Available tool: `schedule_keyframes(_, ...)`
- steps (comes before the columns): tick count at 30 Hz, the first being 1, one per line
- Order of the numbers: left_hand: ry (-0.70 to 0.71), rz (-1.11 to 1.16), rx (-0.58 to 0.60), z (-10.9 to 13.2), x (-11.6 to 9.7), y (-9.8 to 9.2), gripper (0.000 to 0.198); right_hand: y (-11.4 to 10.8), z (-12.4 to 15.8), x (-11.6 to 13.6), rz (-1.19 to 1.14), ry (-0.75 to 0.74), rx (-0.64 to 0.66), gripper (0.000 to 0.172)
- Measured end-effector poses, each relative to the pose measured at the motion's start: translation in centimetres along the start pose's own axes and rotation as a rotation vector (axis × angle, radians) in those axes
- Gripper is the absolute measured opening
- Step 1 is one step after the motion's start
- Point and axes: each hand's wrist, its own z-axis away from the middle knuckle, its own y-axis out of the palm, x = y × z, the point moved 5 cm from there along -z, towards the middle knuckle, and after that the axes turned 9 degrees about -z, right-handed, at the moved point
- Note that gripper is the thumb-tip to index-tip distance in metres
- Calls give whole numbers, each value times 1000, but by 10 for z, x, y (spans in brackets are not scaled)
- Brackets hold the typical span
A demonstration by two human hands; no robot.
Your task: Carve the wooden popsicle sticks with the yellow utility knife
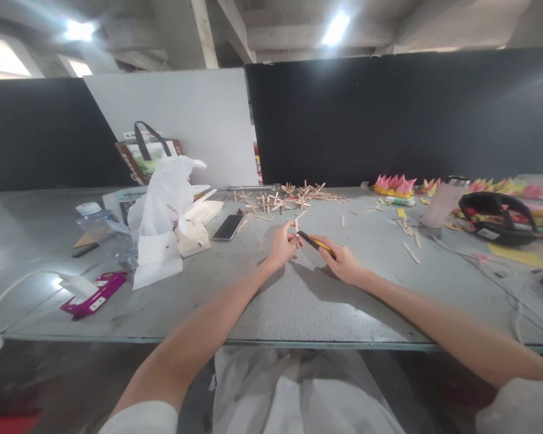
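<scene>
My left hand (pixel 284 246) pinches a small wooden stick (pixel 297 225) upright above the table. In my right hand (pixel 342 263) is a yellow and black utility knife (pixel 319 242), its tip pointing left at the stick. Tip and stick lie very close; whether they touch, I cannot tell. Behind my hands is a pile of wooden sticks (pixel 298 196), several crossed into star shapes. To the left of my left hand a smartphone (pixel 228 227) lies flat.
A white plastic bag (pixel 158 199), a clear bottle (pixel 106 232) and a purple power strip (pixel 95 295) are on the left. Pink paper flowers (pixel 395 184), a pale cup (pixel 443 205), a black strap-like band (pixel 498 220) and cables stand to the right. Panels rise behind the table (pixel 271 307).
</scene>
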Motion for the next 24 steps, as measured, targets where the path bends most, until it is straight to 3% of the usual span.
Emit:
schedule_keyframes(13,0,4,-4,2,-8,-2,30,-1,0,2,-7,4,-20,55)
schedule_keyframes(24,-1,10,-12,1,0,1,36,-1,0,4,-2,6,-11,55)
